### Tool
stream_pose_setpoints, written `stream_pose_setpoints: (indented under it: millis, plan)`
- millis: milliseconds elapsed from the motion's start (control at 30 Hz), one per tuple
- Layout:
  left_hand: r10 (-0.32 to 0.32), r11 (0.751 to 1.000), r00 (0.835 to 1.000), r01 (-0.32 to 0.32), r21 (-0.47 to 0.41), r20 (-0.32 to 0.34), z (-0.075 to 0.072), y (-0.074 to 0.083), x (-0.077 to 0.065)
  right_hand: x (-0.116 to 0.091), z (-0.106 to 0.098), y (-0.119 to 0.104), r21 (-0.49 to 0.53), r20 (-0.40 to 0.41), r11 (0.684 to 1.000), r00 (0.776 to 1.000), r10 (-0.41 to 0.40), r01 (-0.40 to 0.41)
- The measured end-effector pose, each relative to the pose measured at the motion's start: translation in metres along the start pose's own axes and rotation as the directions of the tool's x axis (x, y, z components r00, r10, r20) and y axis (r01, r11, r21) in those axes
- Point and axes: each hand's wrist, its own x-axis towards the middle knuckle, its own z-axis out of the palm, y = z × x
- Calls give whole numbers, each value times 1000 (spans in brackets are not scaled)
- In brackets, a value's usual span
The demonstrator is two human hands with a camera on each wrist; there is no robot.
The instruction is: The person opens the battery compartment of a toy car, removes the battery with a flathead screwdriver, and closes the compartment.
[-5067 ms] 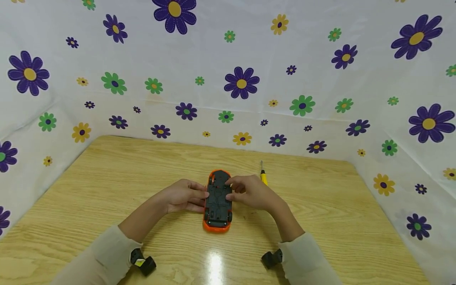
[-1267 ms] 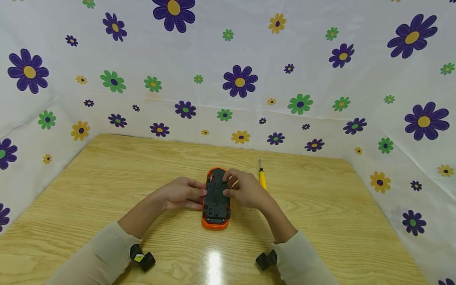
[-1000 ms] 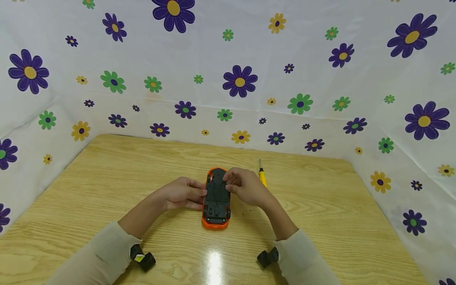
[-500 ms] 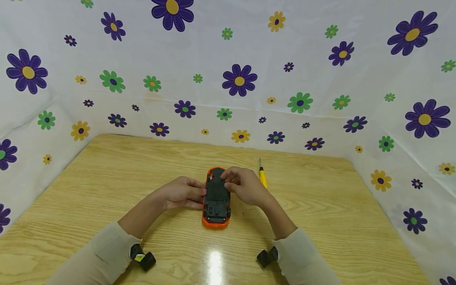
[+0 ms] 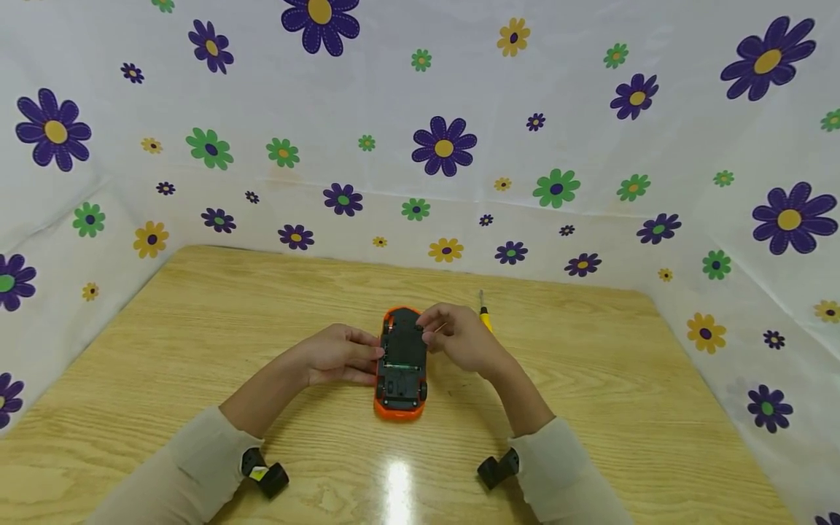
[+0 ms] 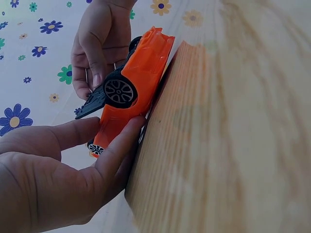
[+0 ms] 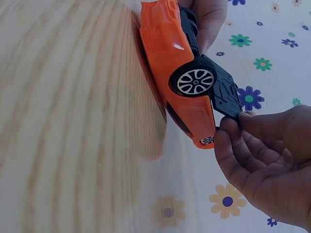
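Observation:
An orange toy car (image 5: pixel 397 413) lies upside down on the table, its black underside facing up. My left hand (image 5: pixel 341 355) holds the car's left side, thumb at the underside's edge and fingers along the body (image 6: pixel 114 128). My right hand (image 5: pixel 462 339) pinches the edge of a flat black cover (image 7: pixel 226 92) between thumb and fingertips. In both wrist views this cover stands tilted up from the underside. A thin greenish, shiny strip shows in the gap below it in the head view; the rest of the opening is hidden.
A yellow screwdriver (image 5: pixel 485 319) lies on the wooden table (image 5: pixel 275 292) behind the right hand, partly hidden by it. Black wrist cameras (image 5: pixel 267 477) hang at both cuffs. Flower-print cloth (image 5: pixel 367 73) encloses the table's back and sides.
The cover, flush with the underside earlier, has tilted up at its near edge, opening a gap. My right fingers have shifted from the car's edge onto the cover. The left hand stays put.

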Motion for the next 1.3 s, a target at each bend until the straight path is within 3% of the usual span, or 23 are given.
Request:
stream_pose_setpoints:
  millis: [500,767,1000,1300]
  plan:
    - [-4,1000,1000,4,0,-23,0,0,0,0,-20,4,47,-27,999,999,24,-23]
    - [2,1000,1000,-2,-1,-26,0,-1,-2,9,-45,9,52,-54,998,998,43,-41]
    - [0,1000,999,0,-3,-32,1,0,-3,21,-66,13,-8,-63,997,996,70,-71]
    - [-5,1000,1000,5,-6,-30,1,1,-3,40,-73,21,-99,-42,986,990,132,-135]
